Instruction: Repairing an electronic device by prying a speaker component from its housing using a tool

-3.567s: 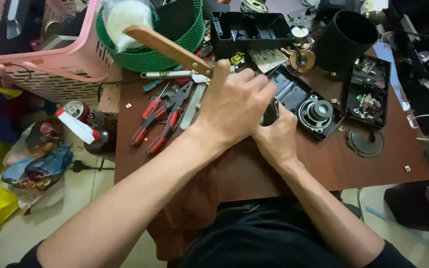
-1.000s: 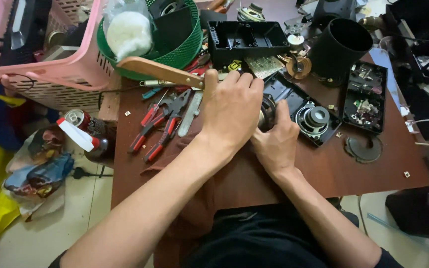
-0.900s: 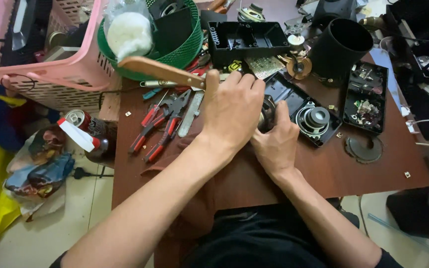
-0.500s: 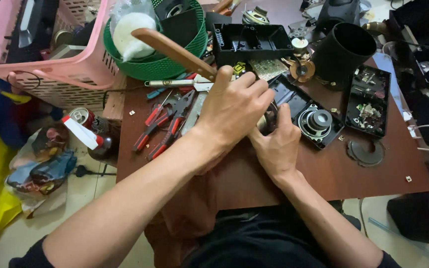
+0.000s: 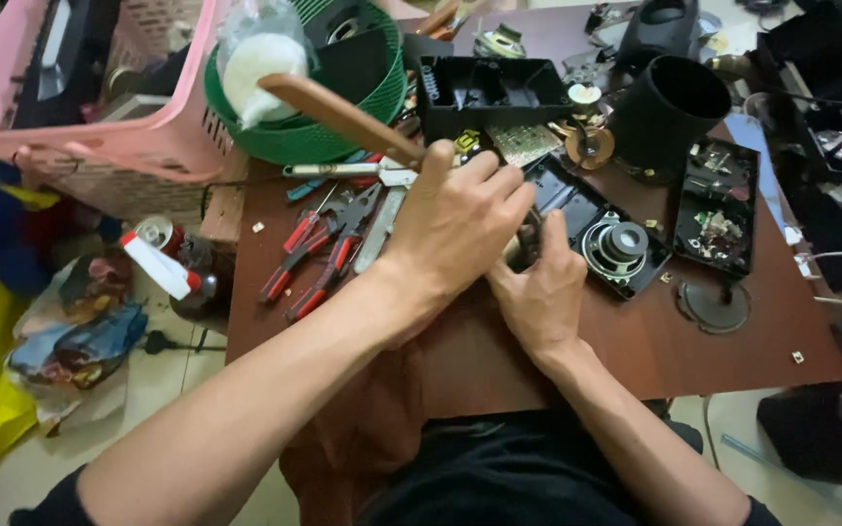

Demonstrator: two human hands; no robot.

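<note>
My left hand [image 5: 455,224] is shut around a tool with a long brown wooden handle [image 5: 343,117] that slants up and to the left over the table. Its working end is hidden under my fingers. My right hand [image 5: 538,287] sits just to the right, thumb up, gripping a small round metal part [image 5: 522,239] at the left end of a black speaker panel [image 5: 577,200]. The two hands touch over that part. A round speaker [image 5: 621,245] sits in the same panel, right of my right hand.
On the brown table [image 5: 635,341], red-handled pliers [image 5: 328,239] lie left of my hands. A green basket [image 5: 285,141] and a pink basket [image 5: 119,146] stand at the back left. A black cylinder [image 5: 669,117], a black tray [image 5: 484,93] and a circuit panel [image 5: 718,209] fill the back right.
The wooden handle has swung from nearly level to slanting up and left. Both hands stay over the same spot on the speaker panel.
</note>
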